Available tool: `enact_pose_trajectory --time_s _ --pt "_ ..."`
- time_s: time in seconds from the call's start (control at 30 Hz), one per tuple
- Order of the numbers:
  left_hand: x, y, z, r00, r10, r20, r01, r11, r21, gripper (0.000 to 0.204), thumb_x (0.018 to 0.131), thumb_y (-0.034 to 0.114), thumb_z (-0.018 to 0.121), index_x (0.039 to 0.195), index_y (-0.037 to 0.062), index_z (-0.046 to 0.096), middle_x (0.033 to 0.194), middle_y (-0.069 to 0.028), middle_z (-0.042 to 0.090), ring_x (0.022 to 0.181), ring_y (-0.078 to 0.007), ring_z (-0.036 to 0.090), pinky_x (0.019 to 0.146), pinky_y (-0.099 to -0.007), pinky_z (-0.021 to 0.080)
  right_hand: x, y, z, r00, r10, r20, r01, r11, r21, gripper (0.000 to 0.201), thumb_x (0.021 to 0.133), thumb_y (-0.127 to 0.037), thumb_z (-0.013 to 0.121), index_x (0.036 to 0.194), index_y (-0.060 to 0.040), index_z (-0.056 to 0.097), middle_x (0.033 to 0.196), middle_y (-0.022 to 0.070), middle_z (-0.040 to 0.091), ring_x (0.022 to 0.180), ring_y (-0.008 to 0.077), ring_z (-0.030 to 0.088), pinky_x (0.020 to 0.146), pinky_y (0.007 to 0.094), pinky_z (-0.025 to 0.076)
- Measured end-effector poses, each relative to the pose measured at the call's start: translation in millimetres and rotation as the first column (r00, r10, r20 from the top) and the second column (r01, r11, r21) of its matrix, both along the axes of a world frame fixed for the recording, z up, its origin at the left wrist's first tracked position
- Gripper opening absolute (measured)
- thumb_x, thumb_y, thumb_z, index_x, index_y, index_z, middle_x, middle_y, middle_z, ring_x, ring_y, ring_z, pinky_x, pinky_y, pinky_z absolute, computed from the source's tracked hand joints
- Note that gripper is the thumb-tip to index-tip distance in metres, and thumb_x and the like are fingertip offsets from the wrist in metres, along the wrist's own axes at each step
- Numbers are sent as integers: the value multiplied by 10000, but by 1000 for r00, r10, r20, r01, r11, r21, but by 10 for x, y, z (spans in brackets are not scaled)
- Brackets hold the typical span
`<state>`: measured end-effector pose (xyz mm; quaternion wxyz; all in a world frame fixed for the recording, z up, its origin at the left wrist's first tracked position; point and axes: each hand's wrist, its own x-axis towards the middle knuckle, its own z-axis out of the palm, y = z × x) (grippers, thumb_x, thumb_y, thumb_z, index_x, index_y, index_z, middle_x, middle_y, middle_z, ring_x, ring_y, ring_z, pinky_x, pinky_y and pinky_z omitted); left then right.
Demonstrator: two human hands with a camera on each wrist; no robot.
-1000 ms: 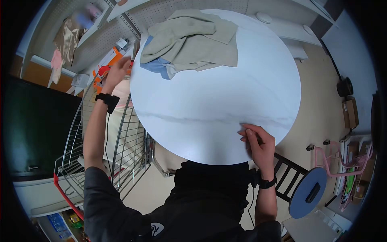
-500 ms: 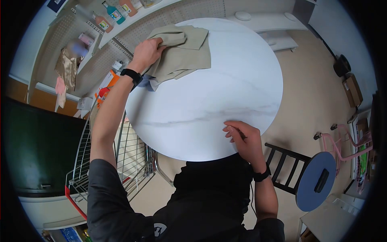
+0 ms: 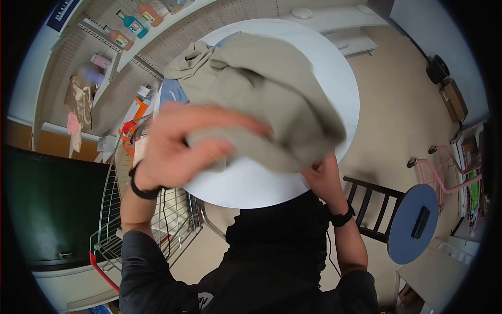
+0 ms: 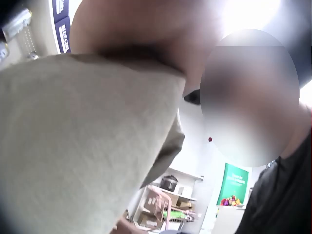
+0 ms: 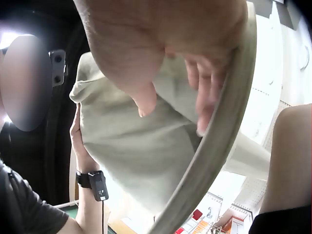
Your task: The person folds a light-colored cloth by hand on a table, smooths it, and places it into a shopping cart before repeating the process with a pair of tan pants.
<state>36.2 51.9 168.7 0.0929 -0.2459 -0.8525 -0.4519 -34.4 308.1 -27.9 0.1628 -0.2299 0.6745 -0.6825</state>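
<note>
- The left hand (image 3: 180, 149) is raised close to the head camera, blurred, with its fingers curled round a fold of a beige cloth (image 3: 266, 99); the left wrist view shows the same cloth (image 4: 83, 146) pressed right under the palm.
- The cloth hangs lifted above the round white tabletop (image 3: 342, 68), draped from the left hand toward the near edge and covering most of the tabletop's middle.
- The right hand (image 3: 323, 175) sits at the near rim of the tabletop, partly hidden under the cloth's lower edge; in the right wrist view its fingers (image 5: 204, 92) curl over the rim with the cloth (image 5: 141, 146) just behind them. Whether it holds the cloth or only the rim I cannot tell.
- One blue garment (image 3: 172, 91) lies on the far left of the tabletop, mostly covered by the cloth.
- A wire rack (image 3: 112, 209) stands left of the tabletop; what it carries is not clear.
- On the pegboard shelf (image 3: 157, 31) at the back stand a few bottles (image 3: 133, 23), too small to count surely.
- One black chair (image 3: 374, 209) stands at the right of the person, with one round blue stool (image 3: 410, 225) beside it.
- One pink frame (image 3: 449, 178) stands further right, well apart from the tabletop.
- Each wrist wears one black band.
</note>
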Motion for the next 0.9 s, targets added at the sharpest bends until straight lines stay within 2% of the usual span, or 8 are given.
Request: enact_pose_trajectory --time_s 0.17,0.3,0.5,0.63,0.67,0.77,0.8,0.9 --pt "235 240 -515 988 -110 110 134 959 -248 264 930 196 739 1156 64 773 761 -83 675 567 -251 586 549 -339 471 139 352 -525 802 -142 -581 249 962 108 766 855 -110 798 1507 -4 411 1472 199 507 1342 341 517 1159 461 371" --pt "371 259 -583 997 -10 79 33 955 -294 380 886 281 797 1204 77 758 664 -70 623 531 -234 569 509 -338 447 -67 349 -24 714 -635 -293 621 769 -152 781 898 -97 733 1559 -38 321 1485 159 516 1348 277 528 1148 402 380" --pt "528 156 -681 976 -22 216 131 850 -510 529 842 248 777 1336 106 653 862 -92 659 703 -297 654 604 -412 508 -323 694 351 694 -698 -176 577 685 -445 1004 858 1 733 1632 -55 96 1544 173 404 1395 282 445 1166 379 343" --pt "615 46 -571 955 -52 293 196 850 -489 367 830 205 756 1162 52 729 892 -107 645 720 -294 653 615 -394 513 -445 892 488 536 -683 -497 662 705 -255 1145 830 -55 825 1647 -127 26 1597 198 375 1442 324 419 1125 447 410" --pt "640 -3 -534 944 -102 312 243 856 -456 336 819 182 744 1125 43 729 888 -110 639 717 -298 650 613 -397 510 -508 907 502 492 -647 -583 617 731 -290 962 820 -21 806 1618 -144 283 1600 197 385 1454 368 417 1130 502 411" --pt "675 -108 -389 931 -167 323 281 895 -346 252 743 96 710 982 18 711 834 -107 591 698 -324 629 589 -422 485 -568 1066 639 455 -91 -886 615 751 239 661 793 69 729 1413 -126 609 1611 185 385 1466 396 411 1162 505 386" --pt "681 -173 -358 932 -159 327 268 908 -323 279 717 90 706 990 30 709 842 -103 592 713 -328 632 588 -431 483 -498 955 699 613 -118 -781 542 782 307 482 769 114 663 1193 -97 750 1578 178 446 1479 392 407 1200 501 348" --pt "687 -271 -281 945 -51 324 165 927 -336 330 669 34 671 994 37 731 816 -95 586 686 -340 609 576 -427 464 -527 897 634 659 303 -688 246 778 578 578 758 145 611 1260 -121 716 1527 130 529 1482 347 418 1226 498 322"
